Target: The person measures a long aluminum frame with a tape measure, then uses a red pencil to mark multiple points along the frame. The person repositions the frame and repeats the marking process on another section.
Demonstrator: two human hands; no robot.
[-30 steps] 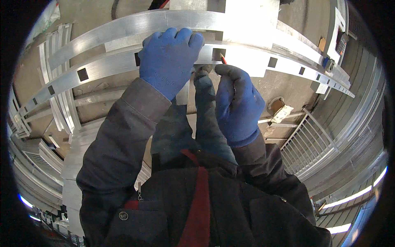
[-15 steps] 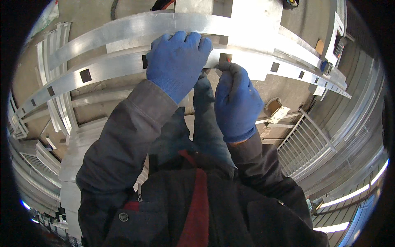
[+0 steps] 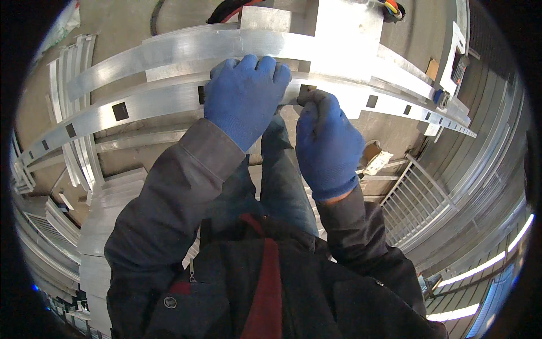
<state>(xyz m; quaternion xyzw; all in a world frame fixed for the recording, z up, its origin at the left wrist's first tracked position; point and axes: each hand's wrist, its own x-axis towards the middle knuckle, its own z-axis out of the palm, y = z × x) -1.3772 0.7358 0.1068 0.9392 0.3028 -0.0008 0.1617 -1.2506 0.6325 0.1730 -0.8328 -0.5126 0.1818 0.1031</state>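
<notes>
My left hand (image 3: 245, 104), in a blue glove, lies over a long curved aluminium rail (image 3: 141, 104) with square holes (image 3: 120, 111), its fingers hooked over the far edge. My right hand (image 3: 327, 147), also gloved in blue with soiled fingertips, is closed in a fist just right of it. Its fingertips press on the same rail beside a square hole (image 3: 307, 89). What the fist holds is hidden. A second, wider rail (image 3: 169, 53) runs parallel behind the first.
Stacks of aluminium profiles (image 3: 107, 214) lie at the left and lower left. A metal grating (image 3: 418, 209) leans at the right, with a small cardboard piece (image 3: 375, 158) near it. Cables (image 3: 226, 11) lie on the floor at the top.
Both hands have slid slightly right along the rail. A thin red tip seen at my right fingertips one second ago is now covered by the fist.
</notes>
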